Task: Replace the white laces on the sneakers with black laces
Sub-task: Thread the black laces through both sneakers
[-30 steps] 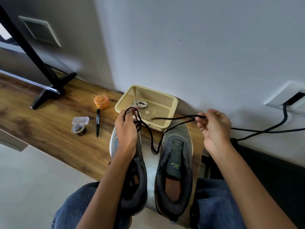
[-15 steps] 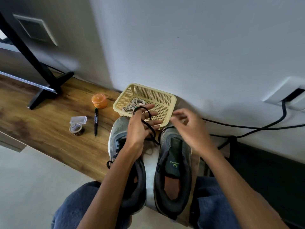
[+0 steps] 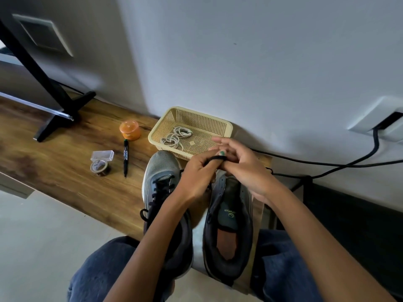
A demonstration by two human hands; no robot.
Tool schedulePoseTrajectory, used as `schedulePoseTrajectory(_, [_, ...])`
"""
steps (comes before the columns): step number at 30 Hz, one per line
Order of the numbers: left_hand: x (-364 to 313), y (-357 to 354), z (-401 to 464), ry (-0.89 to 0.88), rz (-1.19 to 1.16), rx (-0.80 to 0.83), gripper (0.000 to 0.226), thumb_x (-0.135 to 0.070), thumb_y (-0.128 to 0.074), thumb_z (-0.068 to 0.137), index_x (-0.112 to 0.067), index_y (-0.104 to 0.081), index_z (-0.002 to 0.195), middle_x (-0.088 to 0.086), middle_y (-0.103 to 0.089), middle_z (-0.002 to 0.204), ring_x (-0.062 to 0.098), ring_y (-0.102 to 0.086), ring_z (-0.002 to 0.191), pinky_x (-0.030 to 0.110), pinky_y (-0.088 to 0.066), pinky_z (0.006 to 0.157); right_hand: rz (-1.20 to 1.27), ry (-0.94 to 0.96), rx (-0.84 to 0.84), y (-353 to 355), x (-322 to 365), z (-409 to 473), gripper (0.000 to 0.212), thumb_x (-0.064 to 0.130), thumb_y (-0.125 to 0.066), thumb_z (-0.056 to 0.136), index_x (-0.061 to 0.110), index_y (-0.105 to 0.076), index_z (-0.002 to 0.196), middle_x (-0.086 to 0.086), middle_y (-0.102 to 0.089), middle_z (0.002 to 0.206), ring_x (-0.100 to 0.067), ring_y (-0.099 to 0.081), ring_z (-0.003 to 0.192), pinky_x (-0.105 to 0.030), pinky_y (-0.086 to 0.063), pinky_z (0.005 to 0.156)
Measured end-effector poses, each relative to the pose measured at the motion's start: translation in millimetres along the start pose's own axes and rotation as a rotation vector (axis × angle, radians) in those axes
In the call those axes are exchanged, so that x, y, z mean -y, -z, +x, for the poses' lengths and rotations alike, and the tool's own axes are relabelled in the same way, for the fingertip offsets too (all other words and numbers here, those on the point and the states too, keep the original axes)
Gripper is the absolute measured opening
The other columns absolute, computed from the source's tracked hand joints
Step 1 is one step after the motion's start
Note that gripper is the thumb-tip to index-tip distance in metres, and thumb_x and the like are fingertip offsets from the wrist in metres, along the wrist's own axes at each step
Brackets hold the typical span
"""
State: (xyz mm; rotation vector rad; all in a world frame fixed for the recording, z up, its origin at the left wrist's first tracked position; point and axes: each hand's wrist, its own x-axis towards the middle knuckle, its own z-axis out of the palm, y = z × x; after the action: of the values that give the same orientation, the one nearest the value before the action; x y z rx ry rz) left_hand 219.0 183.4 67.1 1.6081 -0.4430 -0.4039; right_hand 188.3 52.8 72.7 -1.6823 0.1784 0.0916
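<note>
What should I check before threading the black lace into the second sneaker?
1. Black lace in hand: ok, left hand grips it, right hand meets it.
2. Lace tip free for threading: cannot tell, the hands hide it.
3. Right sneaker unlaced: ok, no white lace visible; front eyelets hidden.
4. Left sneaker done: ok, black lacing shows.
5. White laces out of the way: ok, lying in the basket.
6. Lace untangled: cannot tell.
</note>
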Motion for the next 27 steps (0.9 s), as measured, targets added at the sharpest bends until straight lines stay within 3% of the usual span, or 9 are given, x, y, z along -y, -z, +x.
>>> schedulePoseTrajectory(3, [6, 2, 2, -0.007, 0.023, -0.118, 0.018, -0.01, -0.057, 0.094, -0.018, -0.074, 0.099, -0.008, -0.073, 0.089, 0.002, -0.066, 0.082, 0.014, -0.046, 0.075, -0.079, 0.046, -0.125, 5, 2, -1, 0.035, 0.0, -0.053, 0.092, 0.029, -0.07, 0.099, 0.009, -0.071, 0.095, -0.001, -0.065, 0.082, -0.016, -0.052, 0.073])
schedulePoseTrajectory(5, [10, 9, 5, 0.029, 0.092, -0.199, 0.011, -0.02, -0.065, 0.091, -0.023, -0.074, 0.097, -0.01, -0.071, 0.083, 0.0, -0.061, 0.07, 0.019, -0.044, 0.067, -0.031, 0.022, -0.322, 15, 1, 1, 0.028, 0.001, -0.05, 0.095, 0.021, -0.07, 0.092, 0.002, -0.069, 0.079, -0.002, -0.058, 0.056, -0.015, -0.045, 0.053])
schedulePoseTrajectory(8, [13, 20, 7, 0.106, 0.131, -0.136, 0.011, -0.028, -0.066, 0.09, -0.021, -0.073, 0.088, -0.005, -0.069, 0.067, 0.012, -0.05, 0.053, 0.024, -0.038, 0.052, 0.246, -0.057, -0.614, 40, 1, 2, 0.02, -0.004, -0.046, 0.094, 0.002, -0.064, 0.094, -0.01, -0.064, 0.069, -0.008, -0.06, 0.048, -0.017, -0.048, 0.048])
schedulePoseTrajectory(11, [17, 26, 6, 0.101, 0.233, -0.075, 0.021, -0.041, -0.067, 0.085, -0.024, -0.076, 0.076, 0.007, -0.065, 0.062, 0.016, -0.046, 0.057, 0.03, -0.037, 0.059, 0.437, -0.123, -0.847, 63, -4, 0, 0.016, -0.007, -0.046, 0.094, -0.001, -0.062, 0.096, -0.011, -0.062, 0.073, -0.011, -0.065, 0.052, -0.021, -0.056, 0.057])
schedulePoseTrajectory(15, [22, 32, 8, 0.142, 0.303, -0.142, 0.024, -0.043, -0.069, 0.083, -0.024, -0.071, 0.067, -0.01, -0.054, 0.052, 0.004, -0.044, 0.051, 0.026, -0.035, 0.057, 0.496, -0.125, -1.032, 78, -12, 0, 0.021, -0.007, -0.043, 0.095, 0.003, -0.059, 0.085, -0.015, -0.059, 0.083, -0.019, -0.066, 0.063, -0.022, -0.056, 0.058])
schedulePoseTrajectory(18, [24, 38, 7, 0.179, 0.433, -0.182, 0.029, -0.047, -0.071, 0.079, -0.021, -0.07, 0.068, -0.007, -0.052, 0.052, 0.002, -0.037, 0.044, 0.025, -0.032, 0.051, 0.567, -0.109, -1.17, 86, -17, 1, 0.027, -0.008, -0.036, 0.095, 0.006, -0.055, 0.081, -0.015, -0.057, 0.082, -0.025, -0.068, 0.068, -0.026, -0.059, 0.065])
schedulePoseTrajectory(22, [21, 53, 5, 0.203, 0.55, -0.261, 0.026, -0.047, -0.072, 0.08, -0.024, -0.07, 0.068, -0.002, -0.065, 0.06, 0.006, -0.049, 0.049, 0.027, -0.039, 0.057, 0.652, -0.074, -1.366, 103, -23, -1, 0.027, -0.012, -0.031, 0.091, 0.001, -0.055, 0.091, -0.01, -0.053, 0.078, -0.026, -0.063, 0.071, -0.025, -0.058, 0.067])
schedulePoseTrajectory(24, [19, 59, 5, 0.182, 0.507, -0.315, 0.018, -0.038, -0.072, 0.084, -0.027, -0.07, 0.07, -0.008, -0.068, 0.064, 0.006, -0.06, 0.056, 0.025, -0.046, 0.06, 0.49, -0.139, -1.323, 104, -26, -1, 0.032, -0.016, -0.034, 0.086, -0.001, -0.06, 0.097, -0.008, -0.057, 0.082, -0.028, -0.063, 0.085, -0.025, -0.056, 0.077])
schedulePoseTrajectory(27, [18, 54, 5, 0.138, 0.376, -0.303, 0.011, -0.017, -0.067, 0.09, -0.026, -0.073, 0.088, -0.009, -0.073, 0.075, 0.001, -0.068, 0.069, 0.014, -0.049, 0.068, -0.052, -0.362, -1.016, 91, -28, -1, 0.049, -0.014, -0.038, 0.08, 0.011, -0.066, 0.112, -0.009, -0.054, 0.121, -0.026, -0.047, 0.12, -0.028, -0.043, 0.091])
